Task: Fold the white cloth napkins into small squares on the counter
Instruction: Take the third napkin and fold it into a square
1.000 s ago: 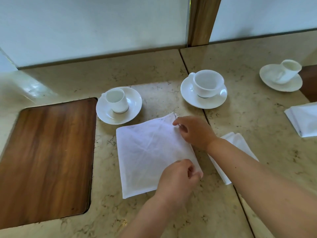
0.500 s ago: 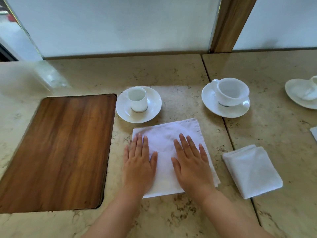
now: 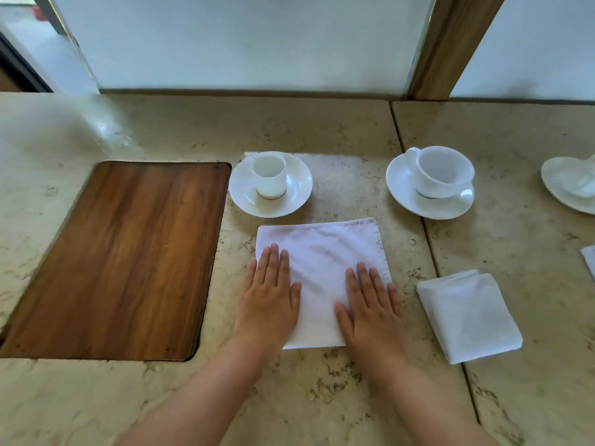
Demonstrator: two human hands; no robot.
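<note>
A white cloth napkin [image 3: 322, 252] lies flat as a folded square on the beige marble counter [image 3: 322, 397], just in front of me. My left hand [image 3: 269, 300] rests palm down on its left edge, fingers straight and together. My right hand [image 3: 370, 310] presses flat on its right side, near the stitched hem. Neither hand grips the cloth. A second napkin [image 3: 470, 317], folded into a smaller thick square, sits to the right. A corner of a third white napkin [image 3: 589, 262] shows at the right frame edge.
A small cup on a saucer [image 3: 270, 185] stands just behind the napkin, a larger cup and saucer [image 3: 431, 181] to the back right, another saucer [image 3: 570, 185] at the far right. A wooden inset panel [image 3: 122, 259] fills the left. A wall and wooden post [image 3: 450, 46] close the back.
A second ago both hands pinched the napkin's right corners. They then laid flat on the cloth and have since slid apart towards its left and right edges.
</note>
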